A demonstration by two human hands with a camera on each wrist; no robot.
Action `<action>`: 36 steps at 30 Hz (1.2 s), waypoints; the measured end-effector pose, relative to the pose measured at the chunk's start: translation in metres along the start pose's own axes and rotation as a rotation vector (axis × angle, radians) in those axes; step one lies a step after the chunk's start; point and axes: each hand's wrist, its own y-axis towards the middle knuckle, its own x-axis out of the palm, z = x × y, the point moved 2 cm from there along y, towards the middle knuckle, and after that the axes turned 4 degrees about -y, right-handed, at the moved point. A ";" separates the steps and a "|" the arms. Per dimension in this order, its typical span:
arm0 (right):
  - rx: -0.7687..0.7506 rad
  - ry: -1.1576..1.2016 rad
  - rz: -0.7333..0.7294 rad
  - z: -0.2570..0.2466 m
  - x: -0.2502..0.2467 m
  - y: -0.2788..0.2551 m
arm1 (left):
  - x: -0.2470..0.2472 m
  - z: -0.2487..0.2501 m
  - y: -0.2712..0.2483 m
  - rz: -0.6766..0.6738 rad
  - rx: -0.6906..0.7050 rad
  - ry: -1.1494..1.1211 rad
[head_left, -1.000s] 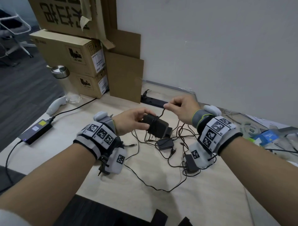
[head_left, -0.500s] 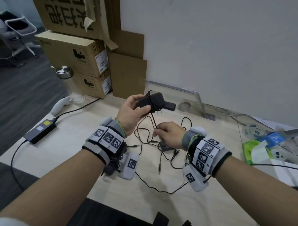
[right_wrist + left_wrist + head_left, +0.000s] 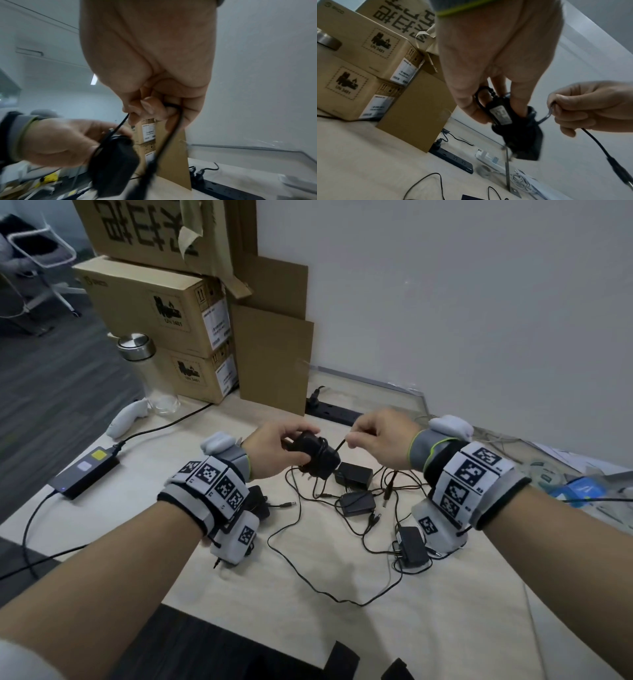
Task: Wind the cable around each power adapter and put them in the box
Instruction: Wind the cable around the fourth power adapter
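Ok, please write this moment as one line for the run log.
step: winding cable | left hand: grips power adapter above table | right hand: pinches cable, pulled taut | other adapters: unwound on table

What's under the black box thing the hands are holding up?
Under the held black power adapter lie more black adapters and tangled thin black cables on the pale wooden table. The adapter covers whatever lies right beneath it.

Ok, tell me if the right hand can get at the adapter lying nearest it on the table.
Probably not yet: the right hand pinches the cable; the adapter lies uncovered below that wrist.
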 end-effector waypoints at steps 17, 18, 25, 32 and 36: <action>0.216 0.740 0.067 -0.001 0.044 0.001 | 0.020 0.015 -0.018 -0.145 0.008 -1.163; 0.211 0.730 0.060 -0.002 0.047 -0.001 | 0.019 0.016 -0.018 -0.063 0.013 -1.188; 0.140 0.410 0.000 -0.014 0.061 -0.015 | 0.016 0.009 -0.015 0.278 -0.055 -1.018; 0.111 0.184 0.133 -0.024 0.039 -0.017 | 0.019 -0.001 -0.018 0.327 -0.002 -0.431; 0.108 0.137 0.239 -0.026 0.022 -0.014 | 0.015 0.004 -0.020 0.204 0.068 -0.179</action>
